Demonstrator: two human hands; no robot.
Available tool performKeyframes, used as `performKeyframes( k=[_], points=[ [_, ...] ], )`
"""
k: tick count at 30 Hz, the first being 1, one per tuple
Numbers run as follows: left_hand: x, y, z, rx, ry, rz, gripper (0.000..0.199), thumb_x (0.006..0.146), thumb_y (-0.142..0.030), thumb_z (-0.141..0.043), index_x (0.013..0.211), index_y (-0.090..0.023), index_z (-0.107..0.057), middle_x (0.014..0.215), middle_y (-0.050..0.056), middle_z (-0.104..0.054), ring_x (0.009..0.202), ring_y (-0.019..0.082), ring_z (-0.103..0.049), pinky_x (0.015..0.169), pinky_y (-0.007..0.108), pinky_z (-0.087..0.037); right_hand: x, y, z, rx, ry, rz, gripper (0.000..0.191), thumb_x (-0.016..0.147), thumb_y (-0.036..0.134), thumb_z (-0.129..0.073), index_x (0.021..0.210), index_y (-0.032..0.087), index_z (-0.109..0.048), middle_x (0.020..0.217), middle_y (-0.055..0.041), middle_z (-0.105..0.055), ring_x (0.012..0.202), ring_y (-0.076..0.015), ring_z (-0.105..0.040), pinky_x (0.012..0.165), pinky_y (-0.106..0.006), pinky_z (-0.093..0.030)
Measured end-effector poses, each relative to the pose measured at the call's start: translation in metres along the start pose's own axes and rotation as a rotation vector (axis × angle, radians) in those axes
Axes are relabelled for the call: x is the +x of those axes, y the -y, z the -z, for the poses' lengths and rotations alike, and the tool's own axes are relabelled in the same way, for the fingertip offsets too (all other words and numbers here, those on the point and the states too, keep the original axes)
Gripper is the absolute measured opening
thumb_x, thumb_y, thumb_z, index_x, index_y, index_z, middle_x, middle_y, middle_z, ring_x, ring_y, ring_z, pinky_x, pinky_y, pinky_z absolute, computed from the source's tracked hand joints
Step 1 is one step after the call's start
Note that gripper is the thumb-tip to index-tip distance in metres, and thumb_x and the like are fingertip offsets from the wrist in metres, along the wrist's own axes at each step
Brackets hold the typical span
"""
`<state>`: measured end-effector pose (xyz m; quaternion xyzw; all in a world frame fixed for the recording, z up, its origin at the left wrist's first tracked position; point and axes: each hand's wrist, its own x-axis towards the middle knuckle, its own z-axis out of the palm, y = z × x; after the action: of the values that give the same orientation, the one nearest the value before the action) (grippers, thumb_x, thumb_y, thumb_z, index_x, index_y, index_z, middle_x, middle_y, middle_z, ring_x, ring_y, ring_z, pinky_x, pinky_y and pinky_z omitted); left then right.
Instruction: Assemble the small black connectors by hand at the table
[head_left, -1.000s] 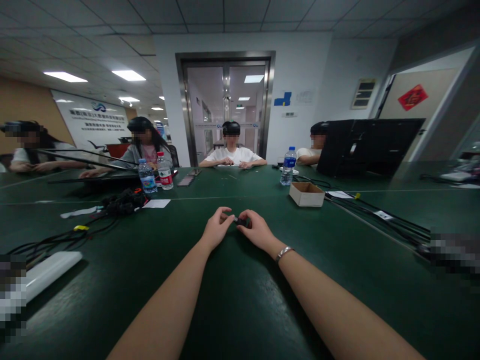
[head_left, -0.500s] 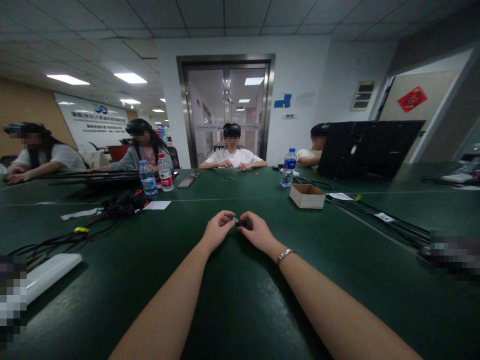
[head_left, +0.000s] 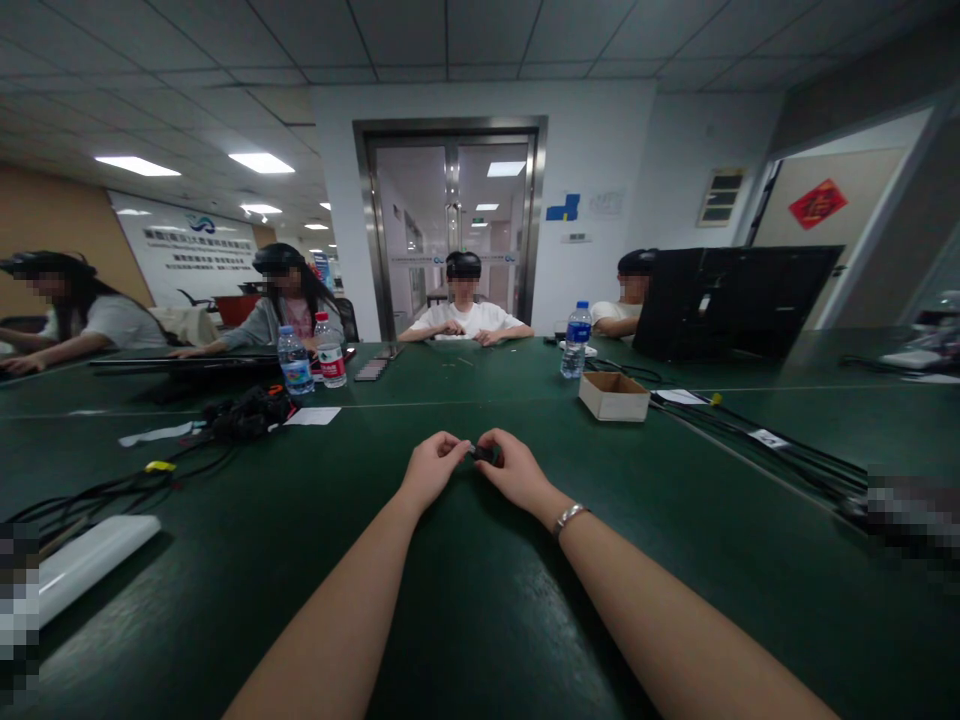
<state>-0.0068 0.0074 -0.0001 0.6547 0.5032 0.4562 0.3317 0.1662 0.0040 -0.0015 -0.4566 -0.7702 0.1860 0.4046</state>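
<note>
A small black stick with a silvery end, possibly a USB flash drive (head_left: pixel 483 455), is held between my hands just above the green table (head_left: pixel 480 600). My right hand (head_left: pixel 516 468) is closed, with thumb and fingertips gripping the black body. At the silvery end, my left hand (head_left: pixel 433 468) has thumb and forefinger pinched together, touching it. My fingers hide much of the stick. A silver bracelet (head_left: pixel 570 517) circles my right wrist.
An open cardboard box (head_left: pixel 615 398) and a water bottle (head_left: pixel 576 340) stand ahead right, near bundled cables (head_left: pixel 757 435). Two bottles (head_left: pixel 330 352), black gear (head_left: pixel 251 412) and a white case (head_left: pixel 101 560) lie left. Several people in headsets sit around the table.
My left fingertips have closed over the silvery end, so less of it shows. The hands appear slightly lower, as does the whole scene.
</note>
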Motion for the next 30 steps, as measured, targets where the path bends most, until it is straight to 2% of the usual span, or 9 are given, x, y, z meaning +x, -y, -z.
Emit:
performKeyframes(
  k=[6,9,12,14,17,21,30],
  points=[
    [-0.0037,-0.0058,-0.0008,0.180,-0.036,0.025,0.044,0.077,-0.060,-0.050,0.066,-0.019,-0.059,0.060,-0.001,-0.059,0.060,0.015,-0.054,0.060,0.027,-0.038,-0.0004,-0.0014,-0.0015,-0.002,-0.010,0.021,0.019,0.072,0.017,-0.062,0.089,0.019,-0.056,0.091,-0.0016,-0.058,0.074,-0.0130,-0.050,0.070,-0.028,-0.042],
    [-0.0040,-0.0050,-0.0003,0.116,-0.023,-0.004,0.040,0.078,-0.058,-0.051,0.080,-0.020,-0.062,0.068,0.000,-0.062,0.066,0.015,-0.057,0.063,0.027,-0.040,-0.0005,-0.0002,-0.0006,-0.003,-0.010,0.012,0.018,0.072,0.017,-0.062,0.089,0.019,-0.056,0.090,-0.0018,-0.058,0.075,-0.0134,-0.050,0.070,-0.028,-0.042],
    [-0.0024,-0.0024,0.0015,-0.019,-0.001,-0.026,0.033,0.078,-0.047,-0.055,0.098,-0.021,-0.061,0.082,0.002,-0.064,0.074,0.015,-0.059,0.067,0.026,-0.043,-0.0003,0.0008,0.0004,-0.003,-0.010,0.002,0.019,0.072,0.017,-0.062,0.090,0.019,-0.057,0.092,-0.0020,-0.058,0.076,-0.0138,-0.051,0.070,-0.028,-0.042],
    [-0.0013,-0.0017,0.0030,-0.082,0.028,-0.019,0.031,0.077,-0.039,-0.057,0.101,-0.020,-0.061,0.084,0.003,-0.064,0.075,0.015,-0.058,0.067,0.026,-0.044,-0.0001,0.0008,0.0008,0.003,-0.009,0.001,0.020,0.072,0.017,-0.062,0.092,0.019,-0.057,0.092,-0.0021,-0.059,0.077,-0.0138,-0.051,0.070,-0.029,-0.042],
    [-0.0003,-0.0029,0.0045,-0.112,0.047,-0.011,0.027,0.074,-0.032,-0.059,0.096,-0.018,-0.064,0.084,0.004,-0.063,0.075,0.015,-0.058,0.068,0.026,-0.044,-0.0001,0.0005,0.0012,0.009,-0.003,0.002,0.020,0.072,0.017,-0.062,0.091,0.019,-0.058,0.092,-0.0020,-0.059,0.077,-0.0138,-0.052,0.072,-0.029,-0.043],
    [-0.0007,-0.0056,0.0047,-0.097,0.058,-0.004,0.024,0.072,-0.032,-0.060,0.090,-0.016,-0.066,0.086,0.005,-0.065,0.077,0.016,-0.058,0.069,0.027,-0.045,-0.0007,0.0010,0.0016,0.007,0.002,-0.009,0.020,0.072,0.018,-0.062,0.092,0.019,-0.058,0.093,-0.0022,-0.059,0.077,-0.0140,-0.052,0.071,-0.029,-0.043],
    [-0.0042,-0.0093,0.0065,0.007,0.045,0.050,0.032,0.077,-0.047,-0.056,0.081,-0.017,-0.065,0.075,0.003,-0.065,0.072,0.017,-0.058,0.065,0.027,-0.043,-0.0007,0.0001,0.0008,0.002,0.003,0.005,0.020,0.073,0.019,-0.062,0.093,0.019,-0.058,0.093,-0.0022,-0.059,0.078,-0.0144,-0.052,0.074,-0.031,-0.044]
  ],
)
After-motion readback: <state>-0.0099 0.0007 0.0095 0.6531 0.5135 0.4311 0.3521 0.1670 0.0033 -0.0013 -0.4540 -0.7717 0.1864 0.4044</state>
